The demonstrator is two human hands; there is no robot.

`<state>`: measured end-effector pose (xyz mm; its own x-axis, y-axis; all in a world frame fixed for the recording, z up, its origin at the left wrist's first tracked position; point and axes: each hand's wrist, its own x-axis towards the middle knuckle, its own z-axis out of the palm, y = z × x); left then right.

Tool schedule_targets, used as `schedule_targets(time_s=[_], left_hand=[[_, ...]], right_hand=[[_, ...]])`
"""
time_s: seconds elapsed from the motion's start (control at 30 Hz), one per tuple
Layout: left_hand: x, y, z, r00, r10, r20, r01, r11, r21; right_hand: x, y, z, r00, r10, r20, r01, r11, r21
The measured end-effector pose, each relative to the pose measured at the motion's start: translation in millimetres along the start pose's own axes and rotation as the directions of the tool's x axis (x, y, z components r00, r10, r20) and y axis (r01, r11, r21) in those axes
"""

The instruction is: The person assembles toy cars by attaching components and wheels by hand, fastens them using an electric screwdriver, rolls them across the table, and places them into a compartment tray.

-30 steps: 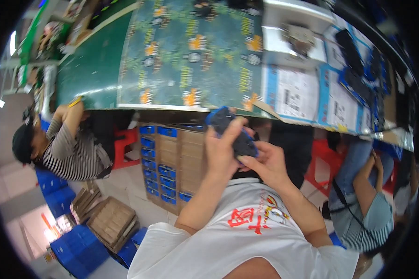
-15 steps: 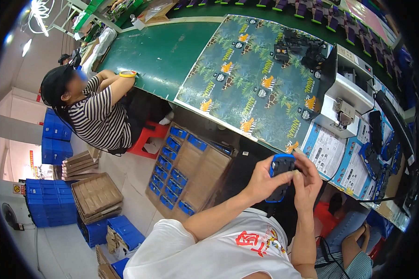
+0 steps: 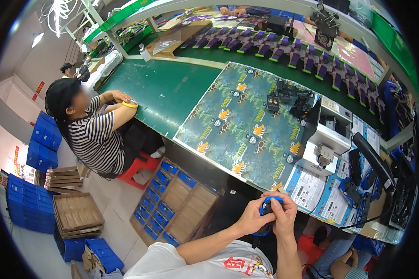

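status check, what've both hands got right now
Left hand and right hand both clasped on a small blue and black device. Held just off the table edge. Nothing between hands and device.

Both hands, left (image 3: 250,217) and right (image 3: 284,215), clasp a blue-black device (image 3: 266,210) below the bench (image 3: 172,88).

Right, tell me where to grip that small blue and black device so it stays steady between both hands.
Grip the blue and black device by its two long sides, left hand from the left, right hand from the right. It stands roughly upright with its blue top exposed, so side holds probably leave that end free.
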<state>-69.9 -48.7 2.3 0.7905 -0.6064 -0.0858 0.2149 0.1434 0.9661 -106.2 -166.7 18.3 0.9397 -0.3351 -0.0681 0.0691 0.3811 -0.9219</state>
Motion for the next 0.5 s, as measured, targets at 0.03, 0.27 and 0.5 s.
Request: schedule_targets(time_s=[0.03,0.27,0.5], left_hand=[[0.7,0.1,0.3,1.0,0.005,0.002,-0.005,0.999,0.038],[6.0,5.1,0.8,0.997,0.072,0.01,-0.072,0.994,0.084],[5.7,1.9,7.6,0.997,0.06,0.048,-0.063,0.996,0.064]], right_hand=[[-0.8,0.5,-0.7,1.0,-0.027,-0.002,0.027,1.0,0.004],[4.1,-2.1,-2.3,0.999,-0.038,0.033,0.037,0.999,0.039],[-2.3,-0.7,-9.9,0.993,-0.116,-0.004,0.116,0.993,-0.014]])
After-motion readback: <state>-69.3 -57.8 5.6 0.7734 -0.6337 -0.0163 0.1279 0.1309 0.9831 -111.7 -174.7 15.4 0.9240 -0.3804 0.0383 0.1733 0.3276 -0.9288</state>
